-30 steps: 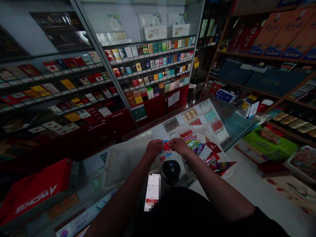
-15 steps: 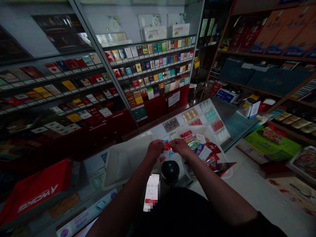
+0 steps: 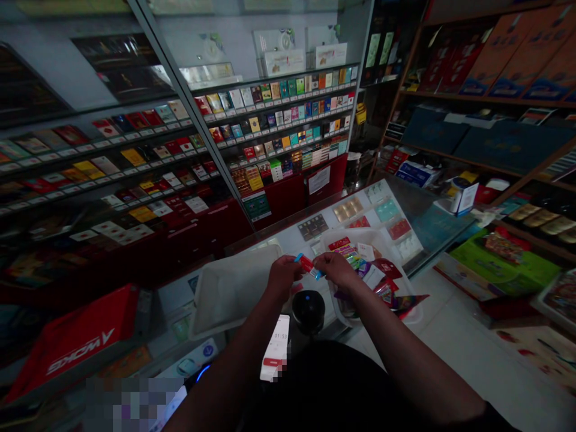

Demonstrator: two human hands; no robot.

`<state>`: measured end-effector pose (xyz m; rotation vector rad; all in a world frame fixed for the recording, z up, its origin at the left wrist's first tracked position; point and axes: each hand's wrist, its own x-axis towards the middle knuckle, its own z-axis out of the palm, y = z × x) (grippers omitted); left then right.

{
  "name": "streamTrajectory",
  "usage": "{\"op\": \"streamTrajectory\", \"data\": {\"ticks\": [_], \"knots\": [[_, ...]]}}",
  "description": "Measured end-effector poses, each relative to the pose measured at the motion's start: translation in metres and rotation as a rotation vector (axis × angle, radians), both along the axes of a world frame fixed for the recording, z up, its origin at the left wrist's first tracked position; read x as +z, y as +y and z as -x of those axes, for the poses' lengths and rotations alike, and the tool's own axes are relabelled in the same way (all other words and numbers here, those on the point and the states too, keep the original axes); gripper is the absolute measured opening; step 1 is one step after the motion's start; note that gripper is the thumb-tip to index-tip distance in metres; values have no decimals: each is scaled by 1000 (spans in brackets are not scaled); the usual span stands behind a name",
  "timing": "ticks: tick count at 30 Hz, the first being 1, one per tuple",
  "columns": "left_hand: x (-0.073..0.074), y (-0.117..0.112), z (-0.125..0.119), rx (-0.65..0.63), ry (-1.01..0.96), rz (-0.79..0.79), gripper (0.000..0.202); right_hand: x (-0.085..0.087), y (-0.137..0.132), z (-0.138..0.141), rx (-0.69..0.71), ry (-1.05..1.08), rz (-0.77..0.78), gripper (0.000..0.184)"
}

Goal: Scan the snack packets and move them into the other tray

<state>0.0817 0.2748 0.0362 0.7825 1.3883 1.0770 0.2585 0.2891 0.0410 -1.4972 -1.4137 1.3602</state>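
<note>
The left hand [image 3: 282, 273] and right hand [image 3: 336, 269] each pinch 1 end of a small red and blue packet [image 3: 307, 264], just left of the full tray [image 3: 417, 313] on the desk [image 3: 432, 225]. Many packets lie in that tray, so I think most work is left.

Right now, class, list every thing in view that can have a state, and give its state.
Red-and-blue packet: held up between both hands, tilted.
Left hand: grip shut on the packet.
Right hand: grip shut on the packet.
Right tray: holds loose coloured packets.
Phone: screen lit.
Black dome: blue light on.
</note>
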Motion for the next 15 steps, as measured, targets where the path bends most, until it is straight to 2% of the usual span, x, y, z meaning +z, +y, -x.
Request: {"op": "streamTrajectory", "data": {"ticks": [3,6,9,15], "knots": [[1,-10,10,58,-60,0,28,2,-7,7,37,35,13,19],[5,-22,25,132,-102,15,31,1,-11,22,53,-17,-49,16],[9,-34,45,213,-78,9,34,4,-18,46,103,-115,-120,14],[13,-55,89,379,-19,1,41,21,-42,104,302,-224,-236,11]]}}
